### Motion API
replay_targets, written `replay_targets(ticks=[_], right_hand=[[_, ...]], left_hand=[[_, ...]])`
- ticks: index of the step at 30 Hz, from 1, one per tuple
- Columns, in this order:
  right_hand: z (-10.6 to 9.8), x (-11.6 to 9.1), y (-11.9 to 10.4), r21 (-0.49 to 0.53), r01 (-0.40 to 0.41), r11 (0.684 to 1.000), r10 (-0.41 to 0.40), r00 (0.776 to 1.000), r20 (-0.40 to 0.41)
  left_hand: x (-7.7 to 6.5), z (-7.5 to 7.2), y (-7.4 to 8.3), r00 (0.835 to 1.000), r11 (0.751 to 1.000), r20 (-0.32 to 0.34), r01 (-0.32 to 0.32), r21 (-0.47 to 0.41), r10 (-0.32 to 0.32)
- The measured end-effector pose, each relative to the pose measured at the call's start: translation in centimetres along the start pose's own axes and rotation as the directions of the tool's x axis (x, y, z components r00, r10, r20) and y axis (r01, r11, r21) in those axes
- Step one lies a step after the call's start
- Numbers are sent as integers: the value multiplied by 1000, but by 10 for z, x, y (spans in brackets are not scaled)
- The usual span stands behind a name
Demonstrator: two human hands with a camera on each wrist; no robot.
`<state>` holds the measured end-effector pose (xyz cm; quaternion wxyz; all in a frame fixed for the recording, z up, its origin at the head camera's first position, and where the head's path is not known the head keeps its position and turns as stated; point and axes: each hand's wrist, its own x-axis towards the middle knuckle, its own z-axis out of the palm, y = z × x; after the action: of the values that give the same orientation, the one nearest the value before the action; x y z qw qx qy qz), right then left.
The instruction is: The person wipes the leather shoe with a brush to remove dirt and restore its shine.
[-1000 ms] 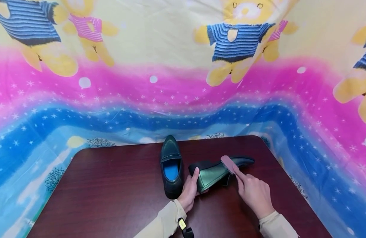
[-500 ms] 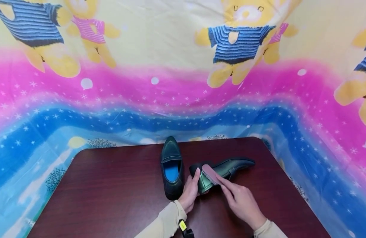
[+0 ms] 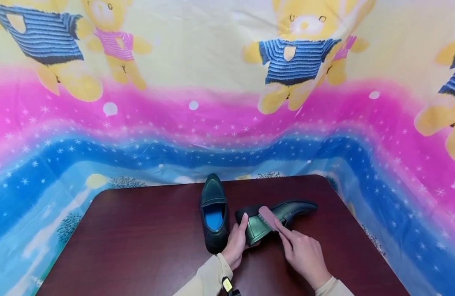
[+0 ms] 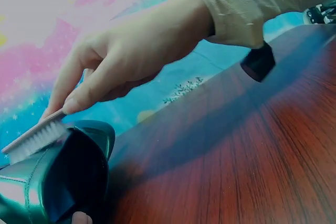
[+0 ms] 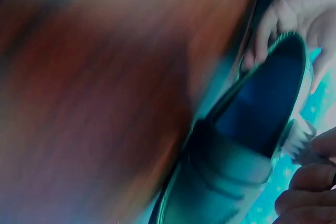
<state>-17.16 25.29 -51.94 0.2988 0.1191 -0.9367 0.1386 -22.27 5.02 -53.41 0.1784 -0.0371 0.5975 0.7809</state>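
A dark green loafer (image 3: 257, 231) lies tipped on its side, its toe pointing right. My left hand (image 3: 235, 244) grips it at the heel, thumb on the heel's side; in the right wrist view those fingers (image 5: 266, 38) curl over the rim of the opening. With my right hand (image 3: 305, 255) I pinch a brush (image 3: 268, 218) with a pink back and pale bristles. In the left wrist view the bristles (image 4: 39, 142) press against the loafer's side near its opening. A matching loafer (image 3: 213, 213) with a blue insole stands upright just left of my left hand.
Both loafers are on a dark red-brown wooden table (image 3: 146, 230) with rounded far corners. A printed cloth (image 3: 157, 144) with bears and snowflakes hangs behind it and along both sides.
The brush in my right hand went left from mid-shoe to the heel, then slightly back right. The held loafer rolled a little early on; my left hand keeps its grip on the heel.
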Motion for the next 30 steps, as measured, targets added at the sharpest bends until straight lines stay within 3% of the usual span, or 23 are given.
replay_targets(ticks=[7, 11, 15, 23, 30], right_hand=[[-17, 13, 21, -124, -137, 983, 142, 989, 36], [-20, 15, 24, -115, -168, 979, 175, 983, 53], [-20, 12, 18, -25, -195, 981, 196, 977, 89], [-9, 6, -5, 246, -81, 966, 49, 990, 135], [2, 2, -15, 274, -27, 961, -5, 993, 117]], left_hand=[[0, 1, 1, 1000, 1000, 19, -24, -17, 25], [0, 1, 0, 999, 999, 17, -33, -29, 33], [-2, 0, -1, 999, 999, 27, -23, -23, 24], [-1, -2, 2, 999, 1000, 51, -20, 16, 19], [0, -2, 2, 999, 1000, 47, 9, -27, -8]])
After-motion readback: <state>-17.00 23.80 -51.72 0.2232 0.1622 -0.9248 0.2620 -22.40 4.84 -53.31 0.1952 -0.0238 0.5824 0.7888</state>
